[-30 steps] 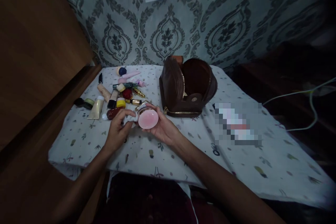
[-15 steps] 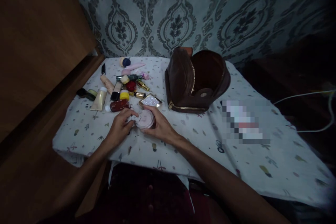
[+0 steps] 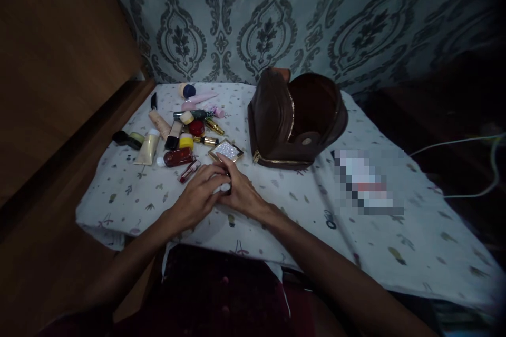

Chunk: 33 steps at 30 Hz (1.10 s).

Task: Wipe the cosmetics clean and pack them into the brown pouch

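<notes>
My right hand (image 3: 242, 187) is curled round a small round jar (image 3: 224, 188), just above the front part of the table. My left hand (image 3: 203, 188) lies over the jar from the left, its fingers pressed on the top. Most of the jar is covered; only a whitish bit shows between the hands. Just beyond the fingers is a glittery diamond-shaped case (image 3: 227, 150) with a gold rim. A small lip gloss tube (image 3: 190, 171) lies left of my hands, near a bottle of dark red liquid (image 3: 177, 157).
Several cosmetics are spread at the back left, among them a cream tube (image 3: 148, 147), a yellow-lidded jar (image 3: 186, 141) and a red jar (image 3: 196, 127). A brown zip bag (image 3: 272, 116) stands unzipped behind my hands to the right. A blurred-out flat object (image 3: 366, 179) lies farther right.
My left hand has moved right and over the jar, whose pale round top was visible before. The lip gloss tube left of my hands has come into clear view.
</notes>
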Motion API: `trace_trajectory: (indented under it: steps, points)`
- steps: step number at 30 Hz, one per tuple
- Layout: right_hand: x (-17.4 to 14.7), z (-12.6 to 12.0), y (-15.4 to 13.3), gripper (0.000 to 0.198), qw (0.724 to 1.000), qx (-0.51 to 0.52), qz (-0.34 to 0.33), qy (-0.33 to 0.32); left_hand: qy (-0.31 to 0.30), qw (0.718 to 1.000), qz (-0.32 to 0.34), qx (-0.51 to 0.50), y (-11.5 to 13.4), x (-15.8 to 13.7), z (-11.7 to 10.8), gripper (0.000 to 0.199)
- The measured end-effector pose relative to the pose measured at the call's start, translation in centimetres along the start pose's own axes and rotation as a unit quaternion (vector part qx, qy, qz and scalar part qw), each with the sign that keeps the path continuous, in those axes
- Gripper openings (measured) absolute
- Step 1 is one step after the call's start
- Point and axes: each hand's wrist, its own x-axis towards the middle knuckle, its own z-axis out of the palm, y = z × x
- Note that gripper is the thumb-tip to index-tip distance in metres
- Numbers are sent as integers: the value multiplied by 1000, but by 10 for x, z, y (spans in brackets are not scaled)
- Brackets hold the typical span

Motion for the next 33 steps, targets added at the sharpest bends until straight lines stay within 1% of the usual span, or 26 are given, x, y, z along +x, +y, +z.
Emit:
trace_trajectory:
  steps: [3,5,10,13,18,20,22,25,27,29,30,31,33]
  points:
    - [1,-1,0,108,1000,-4,-1,4,9,999,-36,-6,-9,10,0,38]
    - [2,-2,1,114,1000,5,2,1,14,998,-65,-7,-17,12,-1,36]
    - [2,-4,1,119,1000,15,18,-3,24,991,-123,36,-31,-2,-7,29]
    - [1,-3,1,117,1000,9,19,1,17,989,-139,44,-29,-16,-10,28]
    - [2,-2,4,114,1000,-2,-12,15,14,988,-119,98,-11,-37,-5,33]
    - [2,-2,4,106,1000,-7,-21,15,7,986,-110,123,-1,-42,-1,36]
    - [1,-1,4,93,999,-5,-37,12,-4,989,-91,113,9,-43,1,37]
    - [0,-1,1,66,998,23,-58,20,1,998,-48,37,22,-37,-5,37]
    - [2,-2,-4,47,996,64,-40,51,35,999,-27,-3,26,-30,-14,36]
    - [6,-7,-12,38,985,148,7,94,82,996,-29,-14,26,-22,-24,33]
    - [8,-13,-18,37,970,214,38,111,105,993,-43,-14,25,-18,-28,30]
    - [11,-20,-25,39,946,292,68,122,128,989,-66,-15,24,-13,-32,26]
    - [15,-38,-41,44,886,435,102,122,166,978,-122,-29,18,-5,-36,21]
